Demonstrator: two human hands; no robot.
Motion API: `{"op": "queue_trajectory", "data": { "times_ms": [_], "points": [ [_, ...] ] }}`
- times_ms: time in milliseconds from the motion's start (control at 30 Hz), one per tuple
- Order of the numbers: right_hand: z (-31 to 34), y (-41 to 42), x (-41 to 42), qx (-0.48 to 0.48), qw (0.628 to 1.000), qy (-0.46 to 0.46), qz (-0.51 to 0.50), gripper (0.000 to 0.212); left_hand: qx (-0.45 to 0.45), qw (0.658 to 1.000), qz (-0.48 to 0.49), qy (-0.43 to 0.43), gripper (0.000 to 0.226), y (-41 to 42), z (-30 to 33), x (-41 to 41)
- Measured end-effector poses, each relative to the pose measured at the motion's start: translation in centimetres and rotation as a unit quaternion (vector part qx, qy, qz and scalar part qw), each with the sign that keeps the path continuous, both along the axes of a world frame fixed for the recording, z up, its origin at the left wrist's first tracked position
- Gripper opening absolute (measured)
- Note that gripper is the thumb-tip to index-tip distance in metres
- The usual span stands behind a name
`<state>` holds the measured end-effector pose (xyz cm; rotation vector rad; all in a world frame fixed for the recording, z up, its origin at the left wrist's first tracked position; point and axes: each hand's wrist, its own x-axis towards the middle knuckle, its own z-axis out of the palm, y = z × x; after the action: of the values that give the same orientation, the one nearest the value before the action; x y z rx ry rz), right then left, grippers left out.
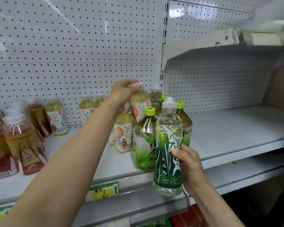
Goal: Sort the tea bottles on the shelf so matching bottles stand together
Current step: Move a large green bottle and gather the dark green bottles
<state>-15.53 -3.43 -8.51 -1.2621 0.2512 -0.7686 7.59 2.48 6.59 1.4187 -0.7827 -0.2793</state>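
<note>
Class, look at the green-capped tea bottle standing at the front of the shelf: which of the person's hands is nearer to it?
Right. The right hand, gripping a clear bottle, sits beside the green-capped bottle; the left hand is higher, holding a pale tea bottle.

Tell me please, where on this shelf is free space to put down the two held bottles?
Most room: the bare shelf right of the green-cap bottles. A smaller patch lies between the red-label bottles and pale tea bottles. Crowded around the green caps, where the left hand reaches.

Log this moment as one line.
left hand: holds pale bottle by cap, lifted | right hand: holds clear green bottle | shelf: sorting unfinished
</note>
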Motion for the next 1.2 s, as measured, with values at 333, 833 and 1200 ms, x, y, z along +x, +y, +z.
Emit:
{"op": "queue_trajectory", "data": {
  "times_ms": [333, 833, 1200],
  "points": [
    [1.2, 2.6, 1.7, -0.013, 0.999, -0.038, 0.025, 0.037, -0.283, 0.951, 0.101, 0.078, 0.012, 10.7, 5.1, 3.4],
    [0.4, 10.8, 8.4, -0.048, 0.999, 0.003, 0.009, 0.066, 0.009, 0.992, 0.123, 0.001, 0.026, 15.4, -8.0, 11.0],
    [0.7, 17.4, 11.0, -0.030, 0.999, -0.043, 0.009, 0.032, 0.062, 0.993, 0.096, -0.036, 0.033, 17.0, -7.7, 11.4]
  ]
}}
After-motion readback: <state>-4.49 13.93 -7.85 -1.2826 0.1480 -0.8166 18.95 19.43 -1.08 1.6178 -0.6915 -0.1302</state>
